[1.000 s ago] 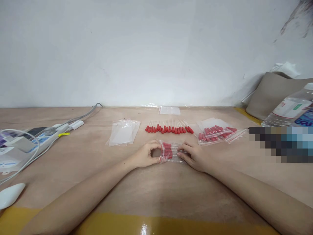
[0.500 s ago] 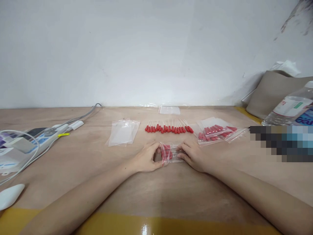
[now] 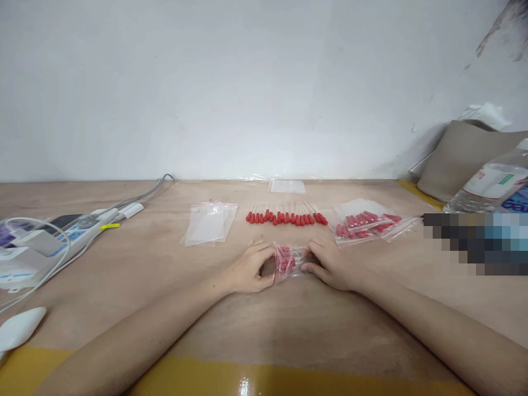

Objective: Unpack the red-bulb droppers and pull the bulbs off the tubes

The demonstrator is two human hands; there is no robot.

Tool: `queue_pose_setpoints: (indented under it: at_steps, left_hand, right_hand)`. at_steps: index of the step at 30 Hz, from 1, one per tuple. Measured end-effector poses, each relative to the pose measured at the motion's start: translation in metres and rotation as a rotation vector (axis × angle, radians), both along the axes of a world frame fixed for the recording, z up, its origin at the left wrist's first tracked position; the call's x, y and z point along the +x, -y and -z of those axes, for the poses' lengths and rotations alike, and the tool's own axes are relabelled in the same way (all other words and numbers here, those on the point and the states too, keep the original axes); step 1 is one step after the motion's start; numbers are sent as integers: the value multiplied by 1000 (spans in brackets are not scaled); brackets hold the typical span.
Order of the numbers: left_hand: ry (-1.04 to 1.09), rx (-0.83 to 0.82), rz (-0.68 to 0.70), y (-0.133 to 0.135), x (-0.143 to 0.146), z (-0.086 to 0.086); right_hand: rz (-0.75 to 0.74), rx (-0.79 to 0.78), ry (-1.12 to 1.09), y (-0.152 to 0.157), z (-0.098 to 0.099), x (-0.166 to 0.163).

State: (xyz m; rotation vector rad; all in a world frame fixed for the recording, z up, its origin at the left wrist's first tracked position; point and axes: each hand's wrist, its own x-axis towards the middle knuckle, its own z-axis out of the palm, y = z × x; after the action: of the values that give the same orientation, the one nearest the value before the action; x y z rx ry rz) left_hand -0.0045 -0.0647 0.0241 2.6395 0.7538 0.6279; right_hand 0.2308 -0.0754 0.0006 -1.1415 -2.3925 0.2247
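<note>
My left hand (image 3: 253, 267) is curled at the left edge of a clear zip bag (image 3: 280, 274), thumb and fingers gripping it by its red zip line. Several droppers with red rubber bulbs (image 3: 287, 263) lie in the bag, bulbs towards my left hand. Their clear tubes point to my right hand (image 3: 328, 263), which pinches the right end of the bag; its fingertips partly hide what lies there. Beyond both hands, a row of red-bulbed droppers (image 3: 284, 218) lies on the table, tubes pointing to the wall.
Flat zip bags (image 3: 210, 223) lie to the left, and another bag (image 3: 287, 186) by the wall. Filled bags of droppers (image 3: 367, 224) are piled at right. A power strip (image 3: 78, 231) with cables is far left, above a white object (image 3: 22, 329). A water bottle (image 3: 489, 184) stands far right.
Within the bag, the red bulbs have shifted slightly right, away from my left hand. My right fingers have closed in more, thumb opposite fingertips. The view has shifted slightly.
</note>
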Motion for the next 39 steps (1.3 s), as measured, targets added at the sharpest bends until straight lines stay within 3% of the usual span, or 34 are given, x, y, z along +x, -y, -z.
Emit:
queue_pose_setpoints:
  at_steps: [10,15,19,21,25,29,31,34,39]
  left_hand:
    - [68,-98,-76,4,5,4]
    - [228,-326,-92,-5,1,8]
    - [219,-448,-28,-28,-27,-12]
    - [191,-508,-77,-42,-50,-30]
    - [312,-356,-270,-66,-93,-58]
    - [385,69,-496,-82,-98,-55]
    - [260,337,-592,-90,-87,-45]
    - [-124,628,-640,-102,-63,-27]
    - [-495,705,-538,-111,-36,-10]
  right_hand:
    - [61,42,-22,-1,6,-2]
    - [57,49,-28,0,5,-1]
    - [56,36,-45,0,5,0]
    - [46,32,-45,0,5,1]
    - [36,31,-56,-1,5,1]
    - [36,40,-64,-2,6,1]
    - [37,48,-70,-2,6,1]
    - [38,51,-71,-1,5,1]
    - [35,42,-69,-1,5,0]
